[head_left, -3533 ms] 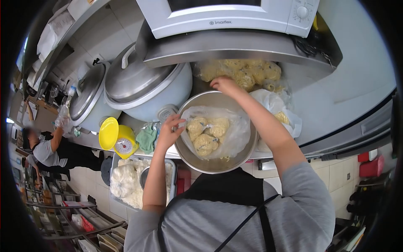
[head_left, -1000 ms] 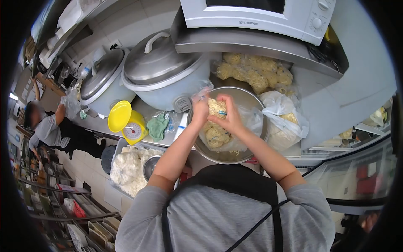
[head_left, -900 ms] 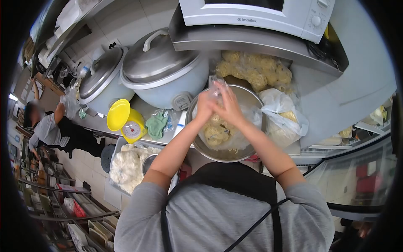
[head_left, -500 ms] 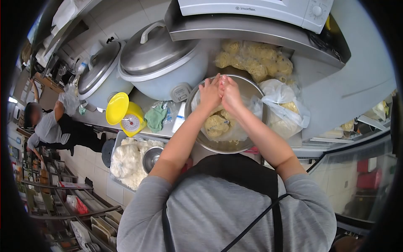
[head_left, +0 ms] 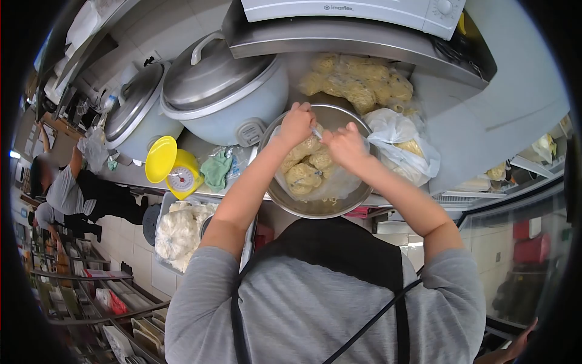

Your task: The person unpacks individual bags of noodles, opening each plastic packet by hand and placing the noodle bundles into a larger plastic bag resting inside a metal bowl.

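A clear plastic bag (head_left: 341, 189) with several yellow noodle bundles (head_left: 304, 177) in it lies inside a large steel bowl (head_left: 267, 193). My left hand (head_left: 297, 126) is closed on the bag's gathered top, over the bowl's far left part. Close by on the right, my right hand (head_left: 347, 147) pinches the same top, its fingers bent. A short twisted length of plastic shows between both hands. The bag's far side is partly hidden behind my fingers.
More bagged noodles (head_left: 364, 82) lie behind the bowl, and a white plastic bag (head_left: 405, 145) stands to its right. Leftward are a large rice cooker (head_left: 224, 97), a green cloth (head_left: 216, 168) and a yellow scale (head_left: 182, 176). A steel shelf (head_left: 351, 45) overhangs the back.
My hands have moved apart from their joined position at the bowl's far rim. The right hand has come nearer to me, and more noodle bundles show between my arms.
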Available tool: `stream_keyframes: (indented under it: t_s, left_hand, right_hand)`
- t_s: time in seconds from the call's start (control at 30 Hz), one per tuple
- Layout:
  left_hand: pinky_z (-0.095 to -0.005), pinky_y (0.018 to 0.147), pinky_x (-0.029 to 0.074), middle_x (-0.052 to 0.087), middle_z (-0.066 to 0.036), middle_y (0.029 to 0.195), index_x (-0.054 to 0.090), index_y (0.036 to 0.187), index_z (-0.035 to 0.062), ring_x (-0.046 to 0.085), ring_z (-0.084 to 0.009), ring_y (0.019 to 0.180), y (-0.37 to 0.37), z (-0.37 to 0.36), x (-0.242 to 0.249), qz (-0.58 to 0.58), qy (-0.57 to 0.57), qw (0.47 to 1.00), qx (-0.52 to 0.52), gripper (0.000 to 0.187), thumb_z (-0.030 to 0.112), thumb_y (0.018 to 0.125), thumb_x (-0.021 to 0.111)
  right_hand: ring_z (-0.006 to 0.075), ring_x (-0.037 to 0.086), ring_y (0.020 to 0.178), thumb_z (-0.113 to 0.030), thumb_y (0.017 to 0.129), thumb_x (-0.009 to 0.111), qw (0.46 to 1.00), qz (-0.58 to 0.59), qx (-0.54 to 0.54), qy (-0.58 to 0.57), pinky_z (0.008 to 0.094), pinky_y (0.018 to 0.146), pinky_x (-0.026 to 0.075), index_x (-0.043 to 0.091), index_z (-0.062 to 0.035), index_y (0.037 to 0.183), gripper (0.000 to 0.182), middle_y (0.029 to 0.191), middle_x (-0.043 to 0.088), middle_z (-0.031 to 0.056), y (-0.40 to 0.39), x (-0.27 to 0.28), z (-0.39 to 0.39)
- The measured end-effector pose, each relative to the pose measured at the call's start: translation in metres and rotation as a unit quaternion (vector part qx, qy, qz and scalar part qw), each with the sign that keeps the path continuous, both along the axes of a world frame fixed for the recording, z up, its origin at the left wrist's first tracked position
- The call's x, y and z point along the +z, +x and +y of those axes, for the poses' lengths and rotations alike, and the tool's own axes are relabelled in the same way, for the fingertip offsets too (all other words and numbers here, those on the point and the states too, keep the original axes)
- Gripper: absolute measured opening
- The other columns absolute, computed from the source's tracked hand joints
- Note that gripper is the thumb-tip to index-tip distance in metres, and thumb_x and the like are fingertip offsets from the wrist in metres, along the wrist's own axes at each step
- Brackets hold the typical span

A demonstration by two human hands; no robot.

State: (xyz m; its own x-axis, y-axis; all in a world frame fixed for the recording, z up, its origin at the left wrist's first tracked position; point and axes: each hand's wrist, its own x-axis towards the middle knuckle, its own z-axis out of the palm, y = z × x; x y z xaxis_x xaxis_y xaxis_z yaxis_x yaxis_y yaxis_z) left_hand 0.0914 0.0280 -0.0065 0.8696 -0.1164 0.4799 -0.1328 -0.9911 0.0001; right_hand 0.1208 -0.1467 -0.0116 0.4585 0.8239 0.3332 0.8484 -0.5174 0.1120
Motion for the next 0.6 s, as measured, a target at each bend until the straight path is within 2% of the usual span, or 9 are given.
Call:
stream_keyframes:
  t_s: [0.17,0.23,0.27,0.3,0.33,0.4,0.47,0.53,0.6]
  left_hand:
    - [-0.0299,0.057,0.042,0.061,-0.009,0.07,0.064,0.071,0.0013,0.055,-0.0205,0.063,-0.019,-0.017,0.063,0.112,-0.298,0.943,-0.095,0.006,0.002,0.065,0.064]
    - [-0.0276,0.051,0.039,0.06,-0.005,0.063,0.063,0.073,-0.0018,0.052,-0.0125,0.054,-0.02,-0.032,0.074,0.213,-0.648,0.727,-0.082,0.008,0.006,0.07,0.065]
    - [-0.0276,0.051,0.039,0.06,-0.005,0.063,0.063,0.073,-0.0018,0.052,-0.0125,0.054,-0.015,-0.037,0.073,0.209,-0.648,0.728,-0.08,0.008,0.006,0.07,0.065]
    - [-0.0259,0.046,0.036,0.058,-0.003,0.063,0.063,0.074,-0.0025,0.049,-0.0094,0.051,-0.006,-0.041,0.071,0.121,-0.712,0.69,-0.048,0.008,0.005,0.071,0.065]
    - [-0.0243,0.041,0.034,0.056,-0.001,0.062,0.062,0.074,-0.0031,0.046,-0.0063,0.049,-0.002,-0.042,0.067,0.031,-0.766,0.642,-0.015,0.008,0.004,0.073,0.064]
    - [-0.021,0.036,0.028,0.055,-0.003,0.059,0.062,0.075,-0.0044,0.043,-0.0058,0.041,-0.004,-0.035,0.056,0.014,-0.783,0.622,0.008,0.007,0.002,0.073,0.063]
    - [-0.0209,0.031,0.022,0.054,-0.004,0.056,0.061,0.075,-0.0054,0.037,-0.0058,0.035,-0.013,-0.025,0.05,-0.04,-0.773,0.633,0.019,0.007,0.001,0.074,0.063]
    - [-0.0244,0.041,0.035,0.056,-0.005,0.057,0.062,0.075,-0.0056,0.046,-0.0092,0.044,-0.025,-0.014,0.047,-0.042,-0.751,0.659,0.024,0.009,0.002,0.072,0.065]
    - [-0.0239,0.061,0.04,0.061,-0.004,0.072,0.065,0.077,-0.0014,0.052,-0.0114,0.067,-0.03,0.002,0.03,-0.094,-0.582,0.806,0.055,0.008,0.005,0.071,0.066]
  right_hand:
    - [0.019,0.052,0.079,-0.011,0.07,0.052,0.95,-0.161,0.173,0.204,0.0372,0.073,0.035,0.057,-0.0124,0.077,0.009,0.072,0.056,0.004,0.045,0.057,-0.044]
    - [0.0178,0.051,0.078,-0.01,0.073,0.051,0.977,-0.05,0.088,0.19,0.0354,0.069,0.037,0.056,-0.0123,0.076,0.006,0.071,0.055,0.0039,0.065,0.01,-0.016]
    - [0.0166,0.051,0.077,-0.01,0.076,0.05,0.983,0.056,0.002,0.173,0.0337,0.066,0.039,0.055,-0.0121,0.075,0.005,0.071,0.054,0.0038,0.071,-0.019,0.003]
    - [0.0146,0.049,0.065,-0.01,0.082,0.047,0.867,0.263,0.019,0.423,0.0309,0.056,0.038,0.053,-0.0092,0.076,0.009,0.067,0.053,0.0023,0.052,-0.047,0.035]
    - [0.0125,0.047,0.053,-0.011,0.089,0.044,0.647,0.441,0.035,0.621,0.0282,0.046,0.036,0.052,-0.0063,0.077,0.015,0.064,0.051,0.0008,0.022,-0.063,0.066]
    - [0.0114,0.043,0.045,-0.014,0.092,0.04,0.512,0.601,0.055,0.612,0.0272,0.043,0.037,0.052,-0.0038,0.083,0.018,0.06,0.049,-0.0008,-0.011,-0.034,0.082]
    - [0.0122,0.043,0.043,-0.014,0.091,0.042,0.55,0.618,0.03,0.561,0.0274,0.043,0.037,0.053,-0.0036,0.082,0.017,0.06,0.049,0.0,-0.019,-0.001,0.076]
    - [0.0131,0.042,0.042,-0.013,0.09,0.044,0.587,0.632,0.002,0.507,0.0276,0.043,0.037,0.055,-0.0034,0.082,0.017,0.059,0.05,0.0008,-0.016,0.004,0.073]
    - [0.0159,0.04,0.039,-0.013,0.086,0.049,0.819,0.327,0.078,0.464,0.0294,0.043,0.036,0.059,-0.0044,0.078,0.016,0.062,0.053,0.0037,-0.004,0.001,0.069]
